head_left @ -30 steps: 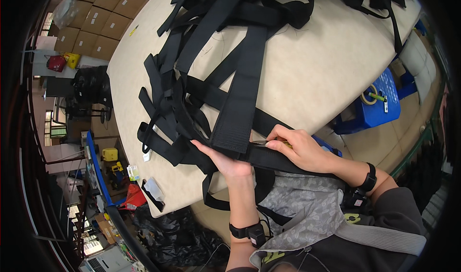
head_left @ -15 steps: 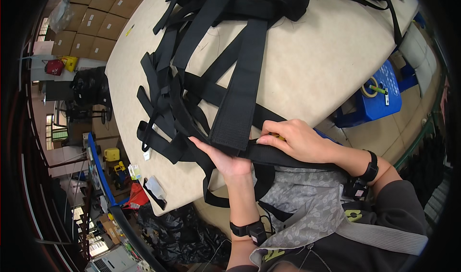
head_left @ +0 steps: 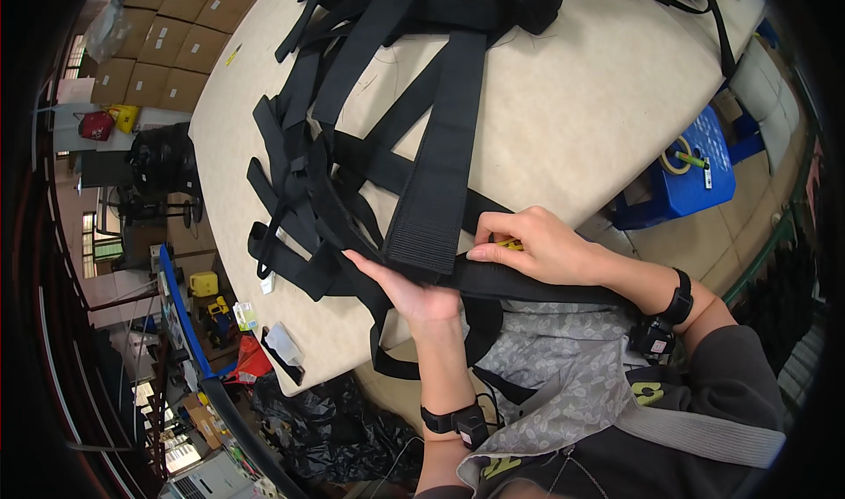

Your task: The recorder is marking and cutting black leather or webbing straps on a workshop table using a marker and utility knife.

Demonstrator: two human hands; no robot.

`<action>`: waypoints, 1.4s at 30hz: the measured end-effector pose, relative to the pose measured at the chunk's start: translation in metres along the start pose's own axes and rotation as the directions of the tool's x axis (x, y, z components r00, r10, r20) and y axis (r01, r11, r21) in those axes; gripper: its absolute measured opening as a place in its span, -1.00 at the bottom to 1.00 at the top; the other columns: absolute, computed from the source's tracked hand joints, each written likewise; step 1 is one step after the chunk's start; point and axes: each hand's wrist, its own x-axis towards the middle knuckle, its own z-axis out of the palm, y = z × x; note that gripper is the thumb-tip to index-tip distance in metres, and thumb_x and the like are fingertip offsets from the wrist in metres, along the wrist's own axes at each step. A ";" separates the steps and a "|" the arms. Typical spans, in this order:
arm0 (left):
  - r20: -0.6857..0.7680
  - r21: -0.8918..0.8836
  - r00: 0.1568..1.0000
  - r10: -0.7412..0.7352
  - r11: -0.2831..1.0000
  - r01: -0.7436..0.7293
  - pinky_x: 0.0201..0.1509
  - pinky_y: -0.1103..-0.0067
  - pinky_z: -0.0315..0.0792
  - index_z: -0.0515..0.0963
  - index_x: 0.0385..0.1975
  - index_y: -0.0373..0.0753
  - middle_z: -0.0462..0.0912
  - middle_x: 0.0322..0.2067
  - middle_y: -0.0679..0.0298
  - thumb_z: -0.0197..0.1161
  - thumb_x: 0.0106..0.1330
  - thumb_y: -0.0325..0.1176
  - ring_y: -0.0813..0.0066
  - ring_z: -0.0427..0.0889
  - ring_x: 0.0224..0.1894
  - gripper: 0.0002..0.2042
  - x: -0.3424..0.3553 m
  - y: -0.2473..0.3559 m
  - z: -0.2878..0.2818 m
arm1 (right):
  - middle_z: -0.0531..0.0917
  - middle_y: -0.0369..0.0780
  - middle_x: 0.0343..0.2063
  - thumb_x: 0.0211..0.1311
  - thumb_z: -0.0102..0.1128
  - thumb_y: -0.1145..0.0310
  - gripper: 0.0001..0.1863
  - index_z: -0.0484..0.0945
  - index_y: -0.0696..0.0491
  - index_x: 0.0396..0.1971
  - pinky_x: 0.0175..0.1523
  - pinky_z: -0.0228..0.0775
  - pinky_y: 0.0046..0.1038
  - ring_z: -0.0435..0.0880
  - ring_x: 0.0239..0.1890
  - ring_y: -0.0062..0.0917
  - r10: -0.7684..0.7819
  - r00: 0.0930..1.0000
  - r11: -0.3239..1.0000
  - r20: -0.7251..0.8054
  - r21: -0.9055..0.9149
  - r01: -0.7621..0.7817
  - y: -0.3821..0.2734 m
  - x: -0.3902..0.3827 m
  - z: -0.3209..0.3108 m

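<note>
A heap of black webbing straps (head_left: 352, 68) lies across the cream table. One wide strap (head_left: 436, 173) runs down toward me and ends in a stitched, ribbed part. Under that end lies my left hand (head_left: 414, 297), palm up, thumb stretched out to the left; the strap hides its other fingers. My right hand (head_left: 550, 248) is just right of the strap's end, fingers curled round a small yellow tool (head_left: 509, 244). Most of the tool is hidden in the fingers. Below this hand another black strap (head_left: 546, 283) runs to the right, across my lap.
The cream table (head_left: 572, 121) has a rounded corner near me. To its right stands a blue stool (head_left: 704, 182) with a tape roll (head_left: 676, 157) on it. Cardboard boxes (head_left: 167, 41) are stacked at the far left. Black plastic bags (head_left: 334, 429) lie below the table's edge.
My right hand has shifted slightly, and more of the yellow tool shows between its fingers. The left hand stays nearly still under the strap.
</note>
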 end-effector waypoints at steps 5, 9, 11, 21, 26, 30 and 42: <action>-0.025 0.025 1.000 0.009 1.000 -0.009 -0.12 0.22 0.36 0.43 -0.10 -0.18 0.52 -0.15 0.21 -0.17 0.26 0.28 0.26 0.46 -0.20 -0.39 -0.001 0.006 0.001 | 0.48 -0.22 -0.75 0.23 0.12 0.17 -0.73 0.48 0.10 -0.40 -0.53 0.18 -0.44 0.40 -0.71 -0.50 0.078 0.997 0.979 -0.022 0.193 -0.072 0.019 0.000 0.007; -0.018 0.174 1.000 0.002 0.985 0.001 0.13 0.34 0.33 0.35 0.08 -0.32 0.42 0.07 0.16 -0.20 0.13 0.44 0.23 0.43 0.06 -0.14 0.002 0.005 -0.007 | 0.49 -0.34 -0.64 0.19 0.18 0.13 -0.68 0.52 0.12 -0.35 -0.43 0.18 -0.57 0.39 -0.54 -0.71 0.179 0.984 0.855 0.017 0.492 -0.164 0.030 0.008 0.014; 0.016 0.162 1.000 -0.004 0.987 0.001 0.13 0.34 0.34 0.35 0.07 -0.32 0.42 0.07 0.15 -0.22 0.14 0.44 0.23 0.43 0.05 -0.14 0.002 0.004 -0.007 | 0.51 -0.37 -0.50 0.10 0.29 0.16 -0.67 0.54 0.13 -0.32 -0.31 0.19 -0.65 0.39 -0.41 -0.73 0.191 0.975 0.781 0.110 0.585 -0.219 0.024 0.013 0.013; 0.086 0.190 0.996 0.038 0.980 -0.054 0.17 0.36 0.31 0.34 0.09 -0.33 0.41 0.08 0.15 -0.24 0.17 0.41 0.23 0.41 0.09 -0.16 0.004 0.002 -0.012 | 0.65 -0.32 -0.39 0.10 0.27 0.39 -0.82 0.63 0.15 -0.31 -0.10 0.32 -0.63 0.53 -0.31 -0.72 0.238 0.938 0.627 0.253 0.697 -0.347 0.012 0.029 0.030; 0.057 0.180 0.997 0.044 0.982 -0.054 0.18 0.35 0.30 0.35 0.08 -0.32 0.41 0.07 0.15 -0.22 0.17 0.41 0.24 0.41 0.08 -0.17 -0.001 -0.002 -0.003 | 0.59 -0.38 -0.50 0.19 0.20 0.33 -0.80 0.61 0.16 -0.30 -0.30 0.30 -0.67 0.45 -0.44 -0.79 0.216 0.937 0.573 0.275 0.741 -0.349 0.017 0.025 0.031; 0.002 0.070 1.000 0.015 0.997 -0.015 -0.07 0.35 0.41 0.40 -0.04 -0.26 0.52 -0.08 0.21 -0.16 0.29 0.23 0.32 0.51 -0.12 -0.39 -0.008 0.011 0.001 | 0.39 -0.49 -0.61 0.24 0.14 0.24 -0.77 0.54 0.11 -0.30 -0.53 0.05 -0.69 0.23 -0.58 -0.85 0.265 0.900 0.505 0.346 0.745 -0.435 0.025 0.011 0.003; 0.562 0.099 0.817 -0.129 0.991 0.088 0.07 0.25 0.41 0.37 0.07 -0.13 0.46 0.02 0.22 0.10 0.27 -0.46 0.30 0.47 0.06 -0.66 0.003 0.021 -0.053 | 0.38 -0.12 0.14 -0.17 0.34 0.48 -0.20 0.26 0.02 0.20 -0.15 0.49 -0.43 0.57 -0.09 -0.27 -0.467 0.837 0.742 -0.284 -0.642 0.196 -0.002 0.007 -0.080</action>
